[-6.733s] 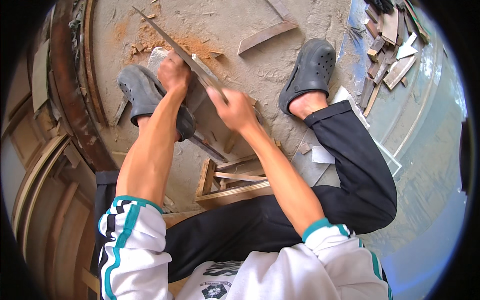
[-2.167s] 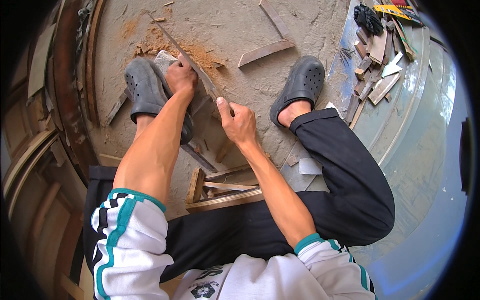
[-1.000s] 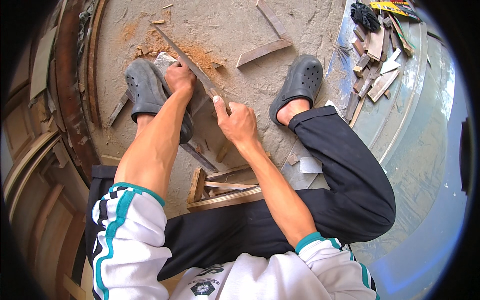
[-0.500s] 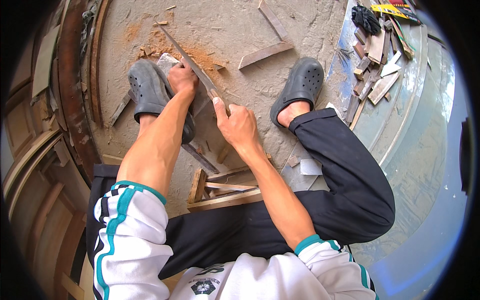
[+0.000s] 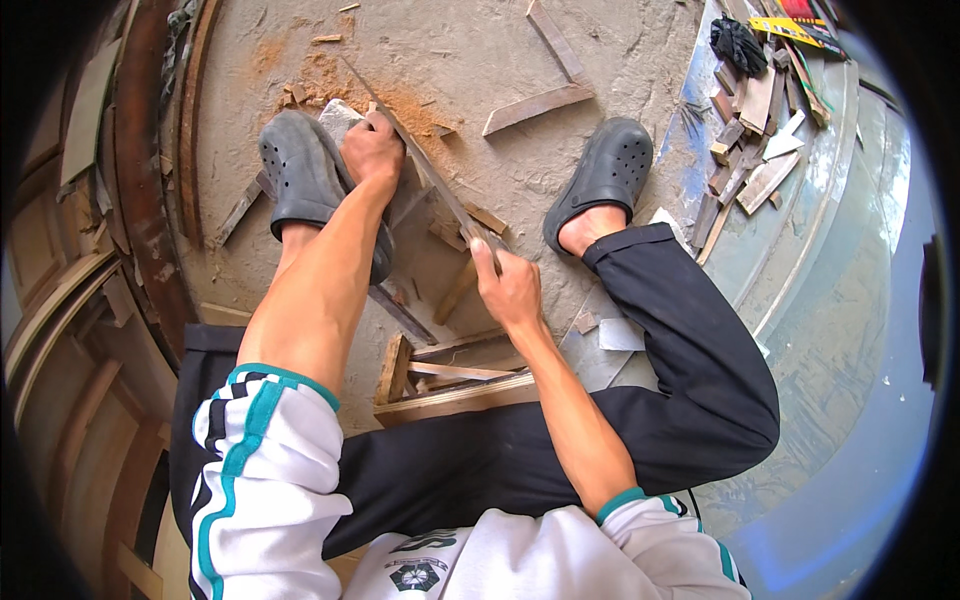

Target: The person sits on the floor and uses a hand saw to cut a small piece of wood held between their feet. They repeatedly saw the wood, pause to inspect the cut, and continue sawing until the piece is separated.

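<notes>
My right hand [image 5: 507, 287] grips the near end of a long thin handsaw [image 5: 420, 160] that slants up and left over the concrete floor. My left hand [image 5: 371, 150] presses down on a small grey wooden block [image 5: 342, 117] beside the blade, by my left dark clog [image 5: 305, 180]. Orange sawdust [image 5: 335, 85] lies around the cut. My right clog [image 5: 598, 180] rests further right. I sit on a low wooden stool [image 5: 445, 375].
Loose wood strips [image 5: 535, 105] lie on the floor beyond the saw. A pile of offcuts [image 5: 755, 110] and a black glove [image 5: 738, 42] sit at the upper right on a curved panel. Curved wooden frames [image 5: 140, 170] stand along the left.
My right hand has drawn the saw back toward me, down and right along the cut. The left hand stays pressed on the block.
</notes>
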The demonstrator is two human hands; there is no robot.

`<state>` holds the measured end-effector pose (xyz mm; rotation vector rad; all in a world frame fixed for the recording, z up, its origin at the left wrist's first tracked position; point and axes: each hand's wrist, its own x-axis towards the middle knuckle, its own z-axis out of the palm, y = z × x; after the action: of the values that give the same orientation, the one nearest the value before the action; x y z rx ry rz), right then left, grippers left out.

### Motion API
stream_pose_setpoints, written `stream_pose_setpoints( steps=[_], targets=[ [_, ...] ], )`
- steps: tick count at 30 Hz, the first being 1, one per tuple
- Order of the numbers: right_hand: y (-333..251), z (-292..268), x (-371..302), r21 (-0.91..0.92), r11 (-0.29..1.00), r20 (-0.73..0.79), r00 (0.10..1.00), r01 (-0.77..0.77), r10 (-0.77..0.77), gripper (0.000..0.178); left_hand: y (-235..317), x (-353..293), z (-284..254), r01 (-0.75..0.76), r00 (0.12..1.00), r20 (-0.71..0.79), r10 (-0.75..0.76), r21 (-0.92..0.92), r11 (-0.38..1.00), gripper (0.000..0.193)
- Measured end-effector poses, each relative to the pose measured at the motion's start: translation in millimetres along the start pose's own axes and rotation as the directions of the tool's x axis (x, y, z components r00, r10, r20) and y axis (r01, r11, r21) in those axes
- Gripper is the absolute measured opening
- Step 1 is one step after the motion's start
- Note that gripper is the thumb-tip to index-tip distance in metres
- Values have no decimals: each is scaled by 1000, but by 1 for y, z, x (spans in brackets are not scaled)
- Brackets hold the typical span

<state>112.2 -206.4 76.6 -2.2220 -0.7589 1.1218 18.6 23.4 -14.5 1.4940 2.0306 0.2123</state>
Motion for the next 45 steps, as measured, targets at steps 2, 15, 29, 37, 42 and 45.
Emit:
stream_pose_setpoints(
  steps=[2,15,29,37,42,45],
  targets=[
    [-13,14,27,56,992,-96,989,116,-110,62,6,-4,2,-1,1000,-3,1,11,1000,53],
    [-12,2,37,-17,1000,48,999,-24,25,63,2,-3,1,-16,1000,23,15,73,997,52],
    [-1,6,40,-10,1000,145,989,-22,23,48,8,-3,-1,32,999,6,-32,58,998,58],
    [-32,2,59,-34,999,149,989,-10,15,50,-13,3,7,-217,976,14,218,188,958,53],
    [25,-7,15,61,998,150,989,-17,8,51,-15,6,4,-202,979,16,204,260,944,37],
    [34,-21,0,154,988,108,993,28,-45,53,-21,3,4,-293,953,31,302,352,889,33]
  ],
)
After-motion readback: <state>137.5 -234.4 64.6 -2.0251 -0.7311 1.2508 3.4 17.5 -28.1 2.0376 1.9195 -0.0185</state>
